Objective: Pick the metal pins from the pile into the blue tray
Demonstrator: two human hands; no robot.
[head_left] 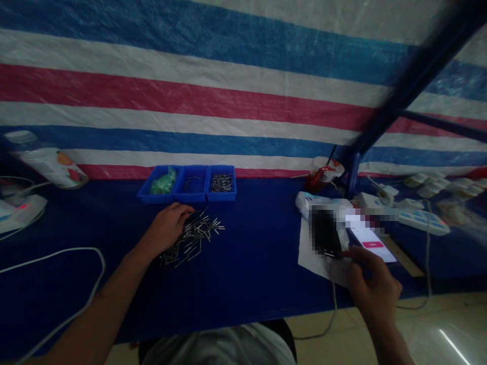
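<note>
A large loose heap of thin silver metal pins [194, 235] lies on the dark blue surface [247, 263]; the far right blue plastic bin [221, 183] holds only a few, so most seem unsorted. The left hand [167, 225] rests curled on the heap's left edge. The right hand [375, 286], fingers loosely bent, touches a lit white phone [371, 238] at the right.

Two phones [344, 233] are pixelated; the right hand [371, 284] covers the lit one's corner.
</note>
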